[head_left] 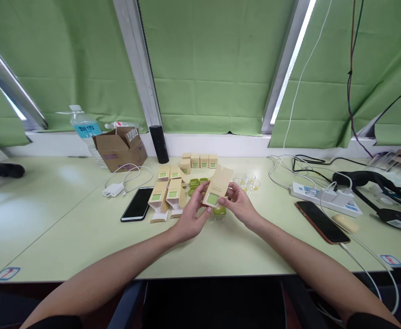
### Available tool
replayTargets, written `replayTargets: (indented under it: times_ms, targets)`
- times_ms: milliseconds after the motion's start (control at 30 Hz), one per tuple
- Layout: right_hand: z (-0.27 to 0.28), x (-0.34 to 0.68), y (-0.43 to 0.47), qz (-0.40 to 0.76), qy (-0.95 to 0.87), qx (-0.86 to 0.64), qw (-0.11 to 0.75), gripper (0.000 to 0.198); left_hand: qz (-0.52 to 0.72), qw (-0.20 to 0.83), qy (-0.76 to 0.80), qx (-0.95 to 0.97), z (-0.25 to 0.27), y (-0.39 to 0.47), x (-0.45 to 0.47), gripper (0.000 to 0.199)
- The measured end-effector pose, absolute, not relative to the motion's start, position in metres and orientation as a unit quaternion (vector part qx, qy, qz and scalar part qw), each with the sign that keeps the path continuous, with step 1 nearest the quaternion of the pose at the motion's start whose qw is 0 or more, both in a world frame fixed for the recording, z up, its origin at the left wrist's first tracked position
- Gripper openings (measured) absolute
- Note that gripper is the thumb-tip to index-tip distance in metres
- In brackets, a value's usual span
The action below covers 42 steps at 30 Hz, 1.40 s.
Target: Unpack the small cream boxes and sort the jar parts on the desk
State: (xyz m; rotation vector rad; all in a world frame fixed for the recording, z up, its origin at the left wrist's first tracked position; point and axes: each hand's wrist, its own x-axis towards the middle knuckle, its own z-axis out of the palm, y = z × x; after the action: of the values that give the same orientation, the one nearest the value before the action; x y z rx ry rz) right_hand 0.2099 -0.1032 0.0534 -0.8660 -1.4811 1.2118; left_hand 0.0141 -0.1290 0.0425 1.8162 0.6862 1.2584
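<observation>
Between my two hands is a small kraft cardboard box [218,183] with a green-looking window, tilted above the table. My left hand [194,214] grips its left edge, and my right hand [239,205] pinches its lower right side with the thumb in front. Just below it sits a green item in a clear cup [219,212], partly hidden by the box. Several green containers [194,182] stand behind my left fingers. Left of them lie several kraft boxes with open flaps [174,194]. Clear small cups [250,182] are grouped beyond my right hand.
Closed small boxes [203,161] line up at the back. Phones lie left [137,204] and right [322,221]. A white charger [114,189], brown carton [120,151], black cylinder [159,144] and water bottle [86,128] stand left; a power strip [324,198] with cables is right.
</observation>
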Motion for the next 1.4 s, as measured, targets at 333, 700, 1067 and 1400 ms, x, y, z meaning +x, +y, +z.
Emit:
replayTargets:
  times_ms: [333, 700, 1067, 1400]
  targets:
    - [0.0526, 0.2088, -0.1008, 0.482, -0.627, -0.359, 0.495, 0.060, 0.498, 0.414, 0.275, 0.711, 0.0389, -0.1245, 0.0127, 0.063]
    - [0.0480, 0.2101, -0.0988, 0.481, -0.635, -0.355, 0.489, 0.056, 0.497, 0.432, 0.269, 0.703, 0.0358, -0.1220, 0.0129, 0.063]
    - [0.0475, 0.2044, -0.1068, 0.407, -0.653, -0.388, 0.508, 0.050, 0.500, 0.482, 0.281, 0.662, 0.0440, -0.1252, 0.0168, 0.057]
    - [0.0531, 0.2063, -0.1048, 0.485, -0.594, -0.376, 0.520, 0.057, 0.501, 0.487, 0.246, 0.672, 0.0447, -0.1268, 0.0141, 0.069]
